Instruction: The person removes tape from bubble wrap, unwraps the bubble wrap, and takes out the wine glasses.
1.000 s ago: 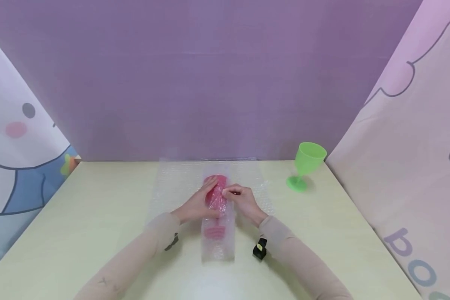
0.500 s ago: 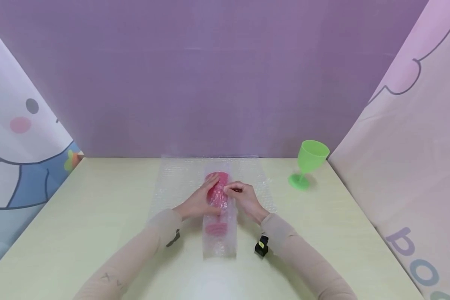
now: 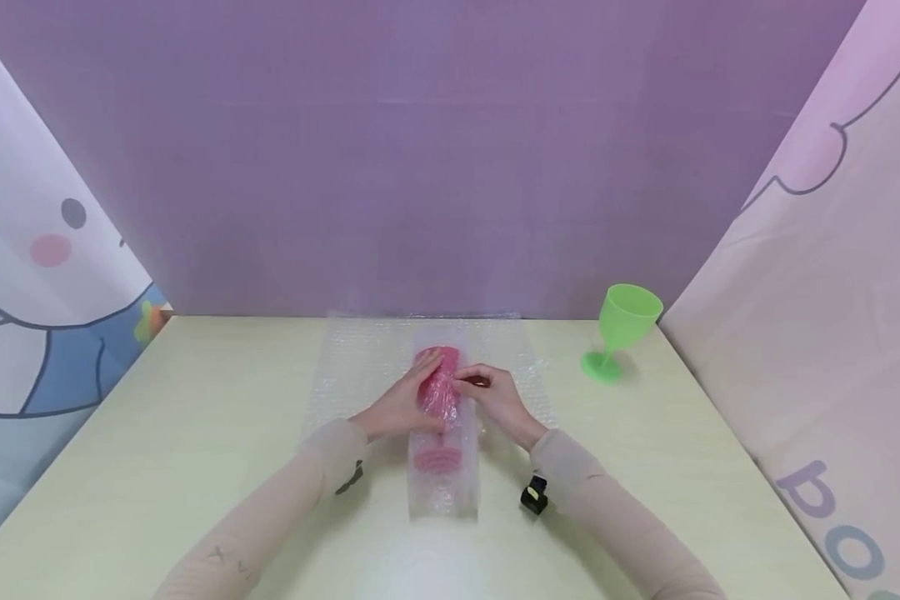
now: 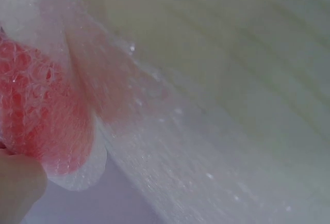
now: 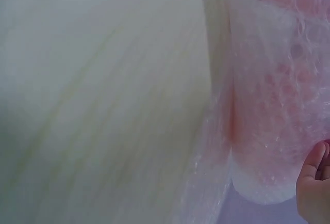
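Note:
A pink goblet-shaped object (image 3: 438,460) lies lengthwise under clear bubble wrap (image 3: 444,498), its wide part away from me. My left hand (image 3: 399,408) curls over its left side, fingers at the wide part and thumb lower down. From the right, my right hand (image 3: 499,403) pinches the wrap at the object's side with thumb and forefinger. In the left wrist view the pink part (image 4: 46,115) shows through the bubbles beside a fingertip. The right wrist view has the wrapped object (image 5: 278,126) with fingers at its edge.
A green goblet (image 3: 627,317) stands upright at the table's back right. More bubble wrap (image 3: 352,358) lies flat beneath and behind the hands. A purple backdrop (image 3: 435,167) rises behind the table (image 3: 195,433), with printed cloths on both sides.
The head view has shifted slightly, so the scene sits a little further right. Both hands keep nearly the same place and hold on the wrapped pink object.

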Action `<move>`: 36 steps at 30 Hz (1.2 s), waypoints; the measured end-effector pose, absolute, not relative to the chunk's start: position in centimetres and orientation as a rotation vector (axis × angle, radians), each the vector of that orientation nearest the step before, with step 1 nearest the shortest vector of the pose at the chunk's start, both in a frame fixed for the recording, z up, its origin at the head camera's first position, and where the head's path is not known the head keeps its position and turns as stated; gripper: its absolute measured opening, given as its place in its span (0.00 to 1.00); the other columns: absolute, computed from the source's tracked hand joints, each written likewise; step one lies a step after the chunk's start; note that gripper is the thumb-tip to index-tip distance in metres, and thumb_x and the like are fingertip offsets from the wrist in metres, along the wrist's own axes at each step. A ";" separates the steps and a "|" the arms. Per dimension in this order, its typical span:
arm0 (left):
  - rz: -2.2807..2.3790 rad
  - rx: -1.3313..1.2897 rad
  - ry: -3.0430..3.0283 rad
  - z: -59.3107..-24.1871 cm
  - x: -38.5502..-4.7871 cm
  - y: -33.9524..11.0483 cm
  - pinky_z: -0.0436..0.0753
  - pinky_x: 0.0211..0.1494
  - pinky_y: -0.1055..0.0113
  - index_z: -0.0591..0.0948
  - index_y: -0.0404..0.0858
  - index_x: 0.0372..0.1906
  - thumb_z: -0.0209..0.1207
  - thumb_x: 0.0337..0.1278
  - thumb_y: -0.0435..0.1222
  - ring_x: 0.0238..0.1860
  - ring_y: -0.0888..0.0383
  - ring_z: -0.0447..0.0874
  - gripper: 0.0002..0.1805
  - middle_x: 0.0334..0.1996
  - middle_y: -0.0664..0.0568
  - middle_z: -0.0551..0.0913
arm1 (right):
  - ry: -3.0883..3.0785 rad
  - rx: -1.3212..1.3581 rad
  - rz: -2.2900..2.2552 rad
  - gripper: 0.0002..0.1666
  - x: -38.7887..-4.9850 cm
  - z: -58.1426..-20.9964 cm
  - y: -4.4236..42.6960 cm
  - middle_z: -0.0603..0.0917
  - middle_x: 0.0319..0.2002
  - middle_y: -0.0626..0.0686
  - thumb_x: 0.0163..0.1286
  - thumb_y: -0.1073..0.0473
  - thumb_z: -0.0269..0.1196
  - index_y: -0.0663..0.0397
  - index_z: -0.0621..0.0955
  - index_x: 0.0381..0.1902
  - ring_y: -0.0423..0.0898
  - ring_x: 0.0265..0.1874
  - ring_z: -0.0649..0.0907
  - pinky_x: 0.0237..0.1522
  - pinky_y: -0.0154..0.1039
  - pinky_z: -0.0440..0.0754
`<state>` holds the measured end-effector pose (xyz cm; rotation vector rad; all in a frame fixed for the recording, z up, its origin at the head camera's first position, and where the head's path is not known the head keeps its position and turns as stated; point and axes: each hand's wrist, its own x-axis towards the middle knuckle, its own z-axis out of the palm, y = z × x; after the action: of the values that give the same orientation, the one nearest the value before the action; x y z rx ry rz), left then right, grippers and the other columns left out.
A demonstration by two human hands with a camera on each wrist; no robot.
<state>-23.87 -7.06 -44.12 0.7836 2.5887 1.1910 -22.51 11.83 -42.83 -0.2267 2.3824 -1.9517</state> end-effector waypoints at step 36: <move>1.228 0.769 2.580 -44.0 -23.7 -7.2 0.51 0.71 0.51 0.44 0.52 0.72 0.73 0.31 0.41 0.73 0.56 0.34 0.63 0.74 0.57 0.36 | 2.246 0.186 -1.976 0.21 -21.2 -44.9 18.8 0.76 0.52 0.67 0.66 0.67 0.54 0.71 0.71 0.56 0.43 0.43 0.79 0.52 0.37 0.79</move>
<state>-23.70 -7.19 -43.98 0.7687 2.5797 1.2282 -21.20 18.84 -44.94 0.1864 2.2465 -1.9762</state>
